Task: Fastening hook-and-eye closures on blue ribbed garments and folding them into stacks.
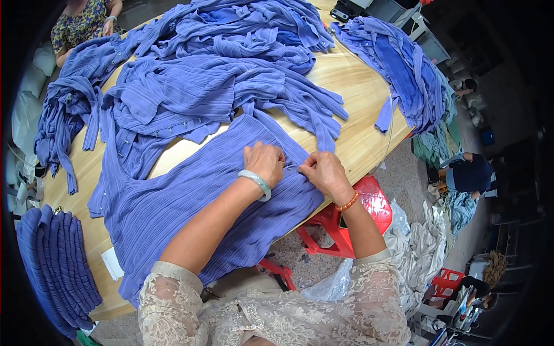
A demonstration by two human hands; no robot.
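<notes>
A ribbed violet-blue button-front garment [179, 213] lies spread over the near side of the wooden table [360, 78], its lower part hanging past the front edge. At its button band, my left hand [265, 163] is closed, with the fingertips pinching the fabric. Just to the right, my right hand [327, 176] also pinches the band near its edge, thumb against fingers. A small button shows between the two hands. What lies right under the fingertips is hidden.
More violet-blue garments [225, 43] are heaped at the back, with another pile [398, 63] at the right edge. A folded stack [55, 268] sits at the left, near a white paper [112, 263]. A red stool [369, 205] stands at the right. Another person [86, 26] is at the far left.
</notes>
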